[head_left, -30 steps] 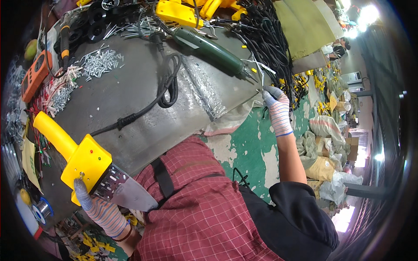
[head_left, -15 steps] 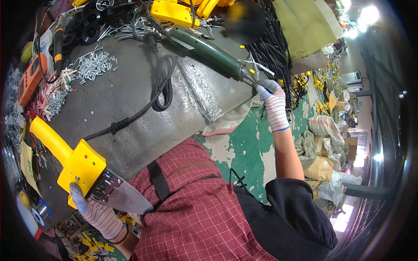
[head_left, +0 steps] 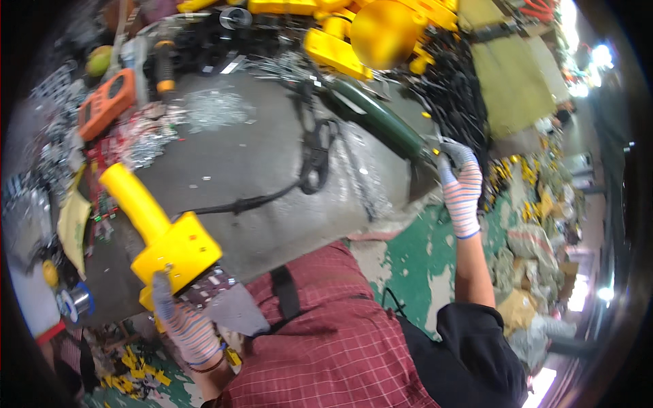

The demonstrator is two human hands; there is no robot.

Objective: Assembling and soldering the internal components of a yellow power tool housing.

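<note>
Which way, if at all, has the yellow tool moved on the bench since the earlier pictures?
Cannot tell: the yellow tool keeps its place beside the black cable; the camera itself shifted.

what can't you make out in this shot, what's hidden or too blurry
- Head view: the left hand covers the near end of the yellow tool, so its grip there is hidden.
- Head view: the right hand hides the tip of the green tool.
- Head view: the yellow parts at the top edge are blurred and cut off.
- Head view: the small metal pieces are too small to identify.
</note>
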